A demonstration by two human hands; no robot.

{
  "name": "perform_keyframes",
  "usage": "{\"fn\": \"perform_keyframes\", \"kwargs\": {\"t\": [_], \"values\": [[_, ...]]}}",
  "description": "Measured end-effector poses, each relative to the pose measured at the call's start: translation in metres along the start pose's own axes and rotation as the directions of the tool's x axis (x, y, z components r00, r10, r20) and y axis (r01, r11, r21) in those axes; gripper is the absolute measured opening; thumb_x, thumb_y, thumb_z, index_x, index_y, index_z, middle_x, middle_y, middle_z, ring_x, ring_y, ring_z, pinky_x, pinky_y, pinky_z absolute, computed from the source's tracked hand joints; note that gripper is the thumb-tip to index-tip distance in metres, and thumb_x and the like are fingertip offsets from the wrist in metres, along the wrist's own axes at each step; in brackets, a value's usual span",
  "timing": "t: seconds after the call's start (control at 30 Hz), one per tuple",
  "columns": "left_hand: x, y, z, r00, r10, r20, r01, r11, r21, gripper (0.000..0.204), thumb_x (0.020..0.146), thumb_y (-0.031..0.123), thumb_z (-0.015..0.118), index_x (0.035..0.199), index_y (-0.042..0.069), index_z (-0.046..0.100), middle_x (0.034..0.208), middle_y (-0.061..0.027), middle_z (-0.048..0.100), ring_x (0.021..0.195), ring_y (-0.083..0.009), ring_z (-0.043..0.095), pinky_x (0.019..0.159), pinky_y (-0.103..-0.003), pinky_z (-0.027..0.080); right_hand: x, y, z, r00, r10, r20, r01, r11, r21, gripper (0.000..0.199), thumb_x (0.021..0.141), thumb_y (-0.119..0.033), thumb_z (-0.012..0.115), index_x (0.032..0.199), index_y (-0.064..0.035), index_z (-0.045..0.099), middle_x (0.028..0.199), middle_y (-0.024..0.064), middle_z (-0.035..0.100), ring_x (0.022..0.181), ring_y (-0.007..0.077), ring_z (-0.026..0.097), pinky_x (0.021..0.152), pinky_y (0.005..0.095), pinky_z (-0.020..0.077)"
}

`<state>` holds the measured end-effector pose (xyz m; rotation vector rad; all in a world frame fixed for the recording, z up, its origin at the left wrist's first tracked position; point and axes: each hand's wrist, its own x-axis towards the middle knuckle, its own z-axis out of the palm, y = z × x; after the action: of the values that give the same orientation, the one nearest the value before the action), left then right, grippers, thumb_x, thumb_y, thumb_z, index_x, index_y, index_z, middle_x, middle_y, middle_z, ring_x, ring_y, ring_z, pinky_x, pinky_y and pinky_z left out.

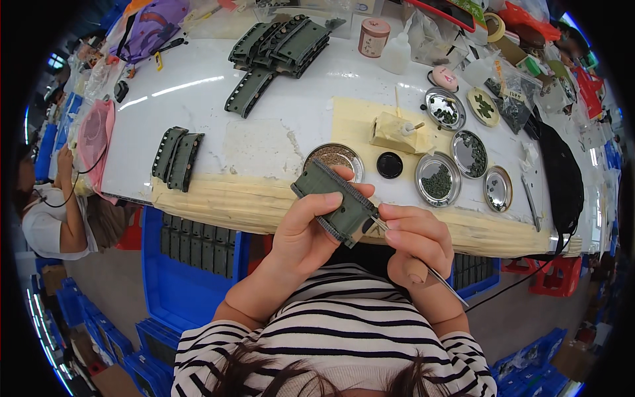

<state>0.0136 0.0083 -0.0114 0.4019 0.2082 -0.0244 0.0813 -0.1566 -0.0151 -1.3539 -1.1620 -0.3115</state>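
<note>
Item one: dark green part, long, with ridged edges; I have it tilted above the near edge of the counter. Left hand: grip narrow around this part, thumb laid on its upper face. Right hand: grip pinched on a slim metal tool, its tip at the part's right end; whether tip and part touch, I cannot tell.

Just beyond the part I count a steel dish of brown granules, partly hidden by it, and a black round lid. Further right: a cream-wrapped block, a steel dish of green bits and a second such dish just beside it.

Left on the counter: two green parts side by side. Farther back: a stack of green parts, a pink tin, a white bottle. Below the counter, at left: a blue crate holding more green parts.
</note>
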Motion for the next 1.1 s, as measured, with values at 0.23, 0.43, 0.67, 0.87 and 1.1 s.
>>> {"fn": "perform_keyframes", "kwargs": {"t": [0.23,0.43,0.67,0.87,1.1], "values": [[-0.002,-0.003,-0.003,0.999,0.049,0.020,-0.049,0.999,-0.016,0.037,0.086,0.010,0.054,0.122,0.007,0.046,0.113,-0.0184,0.059,0.101,-0.0251,0.061,0.085,-0.037,0.053,0.000,0.003,0.004,0.998,-0.053,-0.028,0.053,0.999,-0.001,0.029,0.094,-0.023,0.054,0.103,0.0031,0.061,0.100,0.0149,0.060,0.099,0.0337,0.064,0.081,0.0374,0.0526],[-0.003,-0.006,-0.008,0.996,0.061,0.070,-0.058,0.997,-0.054,0.037,0.087,0.010,0.053,0.122,0.008,0.045,0.114,-0.0184,0.059,0.102,-0.0247,0.061,0.083,-0.037,0.053,-0.002,0.004,0.007,0.996,-0.060,-0.063,0.058,0.998,-0.026,0.033,0.096,-0.027,0.050,0.099,0.0043,0.061,0.096,0.0159,0.061,0.094,0.0334,0.065,0.077,0.0358,0.0537],[-0.001,0.008,0.004,0.998,0.017,0.058,-0.017,1.000,-0.011,0.040,0.093,0.017,0.051,0.131,0.009,0.041,0.119,-0.0190,0.056,0.108,-0.0237,0.059,0.088,-0.036,0.052,0.012,0.003,0.005,0.975,0.143,-0.169,-0.107,0.973,0.203,0.050,0.098,-0.043,0.037,0.094,0.0013,0.059,0.094,0.0152,0.059,0.089,0.0311,0.066,0.075,0.0362,0.0547],[0.003,0.015,0.012,0.993,0.080,0.084,-0.056,0.965,-0.258,0.062,0.096,0.032,0.049,0.144,0.004,0.020,0.134,-0.0263,0.040,0.112,-0.0277,0.055,0.094,-0.030,0.053,0.019,-0.003,-0.010,0.957,0.136,-0.258,-0.093,0.981,0.171,0.055,0.095,-0.050,0.037,0.091,-0.0004,0.059,0.091,0.0141,0.058,0.086,0.0301,0.066,0.072,0.0351,0.0555],[0.007,0.010,0.004,0.964,-0.092,0.251,0.230,0.763,-0.604,0.059,0.089,0.046,0.055,0.124,-0.001,0.047,0.117,-0.0165,0.049,0.104,-0.0214,0.058,0.090,-0.026,0.055,0.023,-0.017,-0.010,0.999,-0.011,0.031,0.013,0.997,-0.073,0.040,0.082,-0.038,0.065,0.101,-0.0027,0.067,0.100,0.0145,0.063,0.087,0.0257,0.066,0.075,0.0333,0.0554]]}}
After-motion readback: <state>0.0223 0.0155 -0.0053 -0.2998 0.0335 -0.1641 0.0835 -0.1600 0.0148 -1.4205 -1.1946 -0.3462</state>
